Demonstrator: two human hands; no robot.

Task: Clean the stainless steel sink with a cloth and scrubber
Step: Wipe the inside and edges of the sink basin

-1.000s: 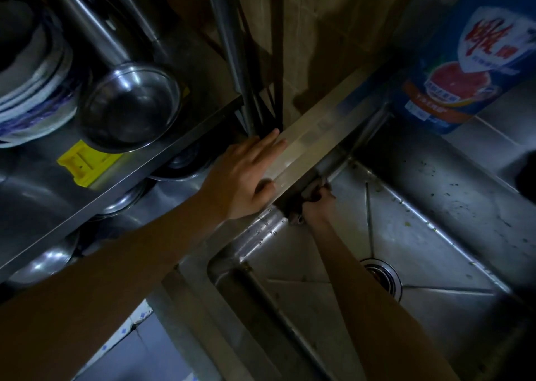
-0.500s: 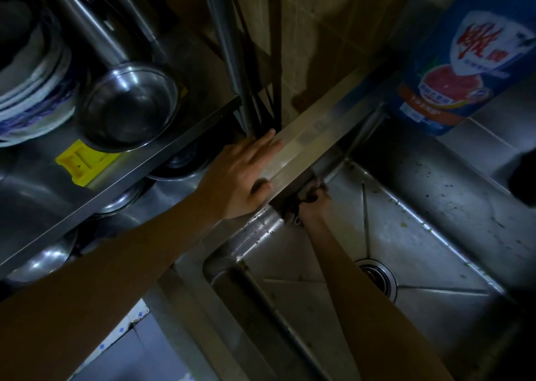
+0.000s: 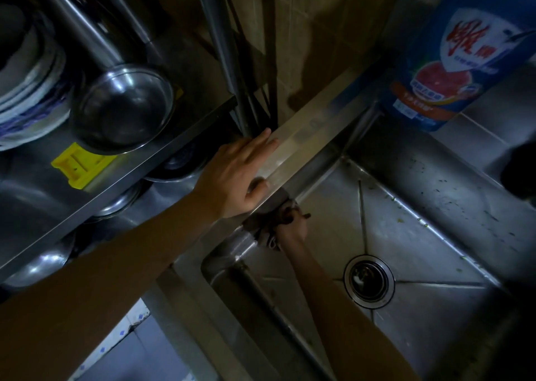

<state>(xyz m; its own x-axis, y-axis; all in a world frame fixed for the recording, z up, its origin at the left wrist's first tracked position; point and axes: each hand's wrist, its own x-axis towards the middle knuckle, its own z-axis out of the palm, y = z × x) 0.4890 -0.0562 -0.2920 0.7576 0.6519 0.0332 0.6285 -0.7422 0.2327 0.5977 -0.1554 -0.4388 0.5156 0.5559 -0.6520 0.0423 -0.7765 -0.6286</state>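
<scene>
**Cloth pressed to the left wall of the steel sink**

At the far left a stack of plates (image 3: 26, 96) stood on a metal shelf (image 3: 121, 177), and beside it lay a round steel bowl (image 3: 121, 108) with a yellow plastic piece (image 3: 78, 164) just at its lower edge. More steel bowls were on the level under the shelf, in the dark.

The left hand (image 3: 235, 177) rested flat on the flat rim of the stainless steel sink (image 3: 420, 317), its fingers straight and relaxed and the thumb lying along the inner edge of the rim; it grasped nothing.

Just below this rim, inside the basin, the right hand (image 3: 291, 225) was clenched around a dark cloth (image 3: 265, 230) and held it against the upper part of the left wall, near the back corner. The cloth was bunched, and part of it was hidden under the rim. I could not tell whether a scrubber was also in this hand.

To the right, the round drain (image 3: 369, 280) sat in the floor of the basin, well apart from the hand. Small green specks lay on the right wall. Above the back right corner stood a blue detergent bottle (image 3: 464, 55) with a red and white label.
</scene>
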